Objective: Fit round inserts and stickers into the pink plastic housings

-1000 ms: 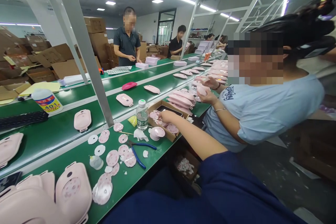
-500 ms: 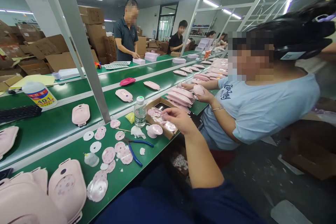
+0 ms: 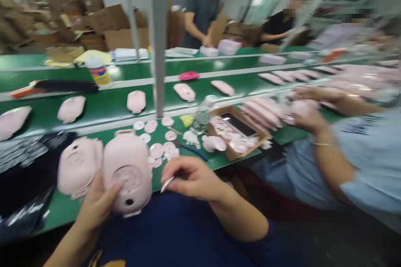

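My left hand (image 3: 97, 204) grips a pink plastic shell (image 3: 128, 171) from below, holding it up over the near edge of the green bench (image 3: 178, 127); its round recess faces me. My right hand (image 3: 189, 177) is closed in a pinch on a thin pink round disc (image 3: 166, 184), seen edge-on, a little to the right of the shell. More round discs (image 3: 156, 149) lie on the bench behind the shell. A second pink shell (image 3: 77, 167) lies to the left of the held one. The view is blurred by motion.
A cardboard box (image 3: 238, 133) of pink discs, a water bottle (image 3: 202, 114) and blue-handled pliers (image 3: 191, 149) lie to the right. A co-worker in light blue (image 3: 360, 154) sits close on my right, handling pink parts. More shells ride the conveyor (image 3: 103, 104). A grey post (image 3: 159, 41) stands ahead.
My right hand left the cardboard box and came back to my lap pinching a disc. My left hand came into view gripping a pink shell. The camera swung left and down.
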The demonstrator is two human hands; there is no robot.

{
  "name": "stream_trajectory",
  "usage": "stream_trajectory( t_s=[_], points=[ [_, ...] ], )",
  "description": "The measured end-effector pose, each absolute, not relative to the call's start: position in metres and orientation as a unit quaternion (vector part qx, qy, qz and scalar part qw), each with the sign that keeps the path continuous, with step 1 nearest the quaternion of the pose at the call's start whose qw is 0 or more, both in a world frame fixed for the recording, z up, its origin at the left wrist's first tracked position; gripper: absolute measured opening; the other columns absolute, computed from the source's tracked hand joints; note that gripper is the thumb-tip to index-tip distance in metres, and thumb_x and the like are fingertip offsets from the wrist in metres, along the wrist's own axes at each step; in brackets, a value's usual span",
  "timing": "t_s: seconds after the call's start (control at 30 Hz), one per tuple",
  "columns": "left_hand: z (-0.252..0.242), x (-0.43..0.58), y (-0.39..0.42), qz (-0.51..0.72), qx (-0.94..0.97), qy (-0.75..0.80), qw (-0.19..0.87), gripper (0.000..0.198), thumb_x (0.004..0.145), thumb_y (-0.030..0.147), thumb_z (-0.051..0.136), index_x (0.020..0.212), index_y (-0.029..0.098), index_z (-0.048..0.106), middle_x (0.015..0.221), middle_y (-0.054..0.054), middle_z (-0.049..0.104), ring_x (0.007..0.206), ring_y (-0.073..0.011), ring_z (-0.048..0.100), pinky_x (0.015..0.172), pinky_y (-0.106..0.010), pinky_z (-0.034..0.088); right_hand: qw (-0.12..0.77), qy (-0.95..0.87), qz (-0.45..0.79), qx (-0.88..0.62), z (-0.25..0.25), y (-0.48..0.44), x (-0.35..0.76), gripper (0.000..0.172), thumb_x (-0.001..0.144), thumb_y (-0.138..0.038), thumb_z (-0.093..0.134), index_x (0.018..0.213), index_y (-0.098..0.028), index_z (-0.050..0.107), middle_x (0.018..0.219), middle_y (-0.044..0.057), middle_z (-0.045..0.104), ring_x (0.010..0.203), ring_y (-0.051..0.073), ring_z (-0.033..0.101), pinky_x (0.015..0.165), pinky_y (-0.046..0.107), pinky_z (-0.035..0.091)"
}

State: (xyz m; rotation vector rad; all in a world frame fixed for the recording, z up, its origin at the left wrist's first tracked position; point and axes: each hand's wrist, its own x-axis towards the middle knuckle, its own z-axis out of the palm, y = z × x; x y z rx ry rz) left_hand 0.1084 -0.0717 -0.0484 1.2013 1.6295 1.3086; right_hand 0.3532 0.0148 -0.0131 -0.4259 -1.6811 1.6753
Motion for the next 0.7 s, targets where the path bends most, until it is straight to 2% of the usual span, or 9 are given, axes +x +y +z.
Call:
stream_trajectory(
  t_s=[0.03, 0.07, 0.13, 0.23, 0.33, 0.47, 0.7],
  points=[
    [-0.052, 0.111, -0.072, 0.531, 0.445, 0.609, 0.385, 0.069, 0.080, 0.053, 0.070, 0.137, 0.019, 0.052, 0.127, -0.013, 0.068, 0.115, -0.0351, 0.063, 0.093, -0.042, 0.054, 0.408, -0.686, 0.575, -0.176, -0.009, 0.014, 0.350, 0.007, 0.084, -0.022, 0.073, 0.087, -0.018, 0.069, 0.085, 0.004, 0.071, 0.081, 0.014, 0.068, 0.075, 0.027, 0.056],
    [-0.054, 0.115, -0.071, 0.550, 0.443, 0.579, 0.408, 0.071, 0.079, 0.052, 0.072, 0.137, 0.016, 0.051, 0.131, -0.015, 0.065, 0.118, -0.0360, 0.061, 0.097, -0.044, 0.052, 0.449, -0.719, 0.498, -0.181, -0.005, 0.014, 0.347, 0.006, 0.085, -0.016, 0.070, 0.090, -0.020, 0.069, 0.087, 0.004, 0.072, 0.083, 0.014, 0.068, 0.077, 0.028, 0.056],
    [-0.055, 0.122, -0.066, 0.552, 0.459, 0.541, 0.438, 0.070, 0.080, 0.048, 0.072, 0.137, 0.014, 0.051, 0.133, -0.017, 0.063, 0.120, -0.0349, 0.060, 0.102, -0.046, 0.048, 0.487, -0.774, 0.366, -0.170, 0.000, 0.014, 0.341, 0.020, 0.085, -0.006, 0.065, 0.096, -0.022, 0.069, 0.091, 0.004, 0.072, 0.086, 0.015, 0.068, 0.079, 0.029, 0.056],
    [-0.052, 0.130, -0.062, 0.558, 0.471, 0.517, 0.446, 0.065, 0.084, 0.043, 0.070, 0.138, 0.014, 0.049, 0.136, -0.017, 0.061, 0.124, -0.0335, 0.058, 0.107, -0.046, 0.045, 0.484, -0.835, 0.224, -0.138, -0.001, 0.012, 0.330, 0.028, 0.084, 0.000, 0.064, 0.105, -0.020, 0.067, 0.094, 0.006, 0.071, 0.088, 0.016, 0.066, 0.077, 0.032, 0.054],
    [-0.047, 0.135, -0.065, 0.559, 0.479, 0.507, 0.448, 0.063, 0.086, 0.041, 0.068, 0.140, 0.014, 0.047, 0.138, -0.017, 0.059, 0.126, -0.0335, 0.055, 0.109, -0.047, 0.042, 0.469, -0.866, 0.112, -0.132, -0.008, 0.008, 0.319, 0.027, 0.085, -0.003, 0.066, 0.108, -0.017, 0.067, 0.096, 0.009, 0.072, 0.089, 0.020, 0.064, 0.077, 0.037, 0.052],
    [-0.046, 0.134, -0.068, 0.567, 0.478, 0.499, 0.448, 0.061, 0.089, 0.042, 0.067, 0.140, 0.016, 0.048, 0.138, -0.015, 0.060, 0.128, -0.0324, 0.054, 0.111, -0.045, 0.041, 0.436, -0.889, 0.035, -0.135, -0.016, 0.006, 0.310, 0.021, 0.089, -0.011, 0.064, 0.108, -0.017, 0.069, 0.098, 0.009, 0.074, 0.089, 0.023, 0.060, 0.079, 0.041, 0.048],
    [-0.052, 0.130, -0.067, 0.595, 0.455, 0.467, 0.469, 0.058, 0.090, 0.039, 0.066, 0.141, 0.019, 0.048, 0.141, -0.013, 0.057, 0.131, -0.0308, 0.052, 0.111, -0.042, 0.040, 0.410, -0.900, 0.026, -0.148, -0.022, 0.004, 0.309, 0.022, 0.089, -0.012, 0.062, 0.110, -0.017, 0.070, 0.102, 0.010, 0.074, 0.094, 0.025, 0.057, 0.084, 0.043, 0.044]
  ],
)
